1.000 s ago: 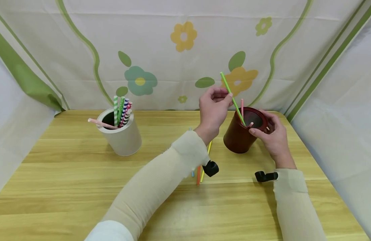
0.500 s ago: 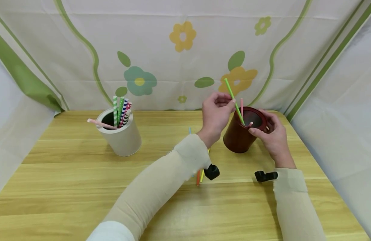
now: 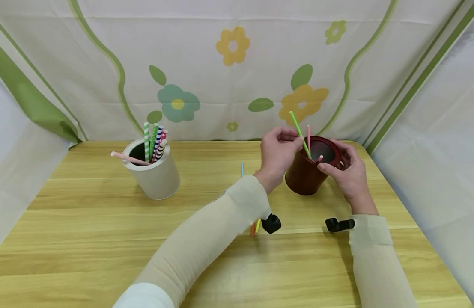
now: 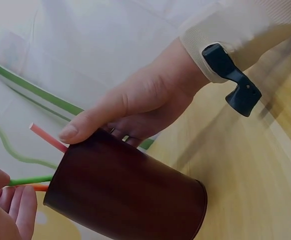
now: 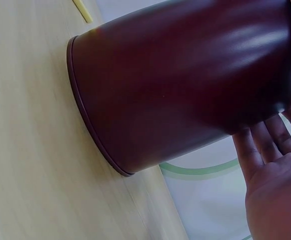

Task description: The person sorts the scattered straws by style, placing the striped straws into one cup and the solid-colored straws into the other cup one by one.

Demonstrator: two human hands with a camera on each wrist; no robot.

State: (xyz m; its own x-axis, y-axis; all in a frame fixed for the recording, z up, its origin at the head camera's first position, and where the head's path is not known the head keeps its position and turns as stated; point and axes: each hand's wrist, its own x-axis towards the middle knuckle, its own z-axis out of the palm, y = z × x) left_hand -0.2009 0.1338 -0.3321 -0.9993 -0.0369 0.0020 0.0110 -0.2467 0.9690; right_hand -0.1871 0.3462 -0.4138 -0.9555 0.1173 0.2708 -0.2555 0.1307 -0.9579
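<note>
My left hand (image 3: 277, 154) pinches a bright green straw (image 3: 296, 124) between thumb and fingers. The straw's lower end is inside the mouth of a dark reddish-brown cup (image 3: 304, 177), leaning on its near-left side. With my right hand (image 3: 350, 171) I hold the cup at its right rim, thumb in front and fingers round the far side. A pink straw (image 3: 308, 134) stands up at the back of the cup, and the tip of another pinkish straw (image 3: 320, 158) shows at the near rim. An orange straw (image 4: 39, 187) also juts from the cup in the left wrist view.
A white cup (image 3: 157, 182) at the left holds several patterned straws, with a pale pink one (image 3: 129, 158) leaning out over its rim. Blue (image 3: 242, 169), orange (image 3: 253, 229) and yellow (image 3: 258, 226) straws lie on the wooden table, partly under my left forearm. A flowered curtain (image 3: 206, 55) hangs behind.
My left hand has moved down and slightly right, lowering the green straw further into the dark cup. The right hand and the cup have stayed in place.
</note>
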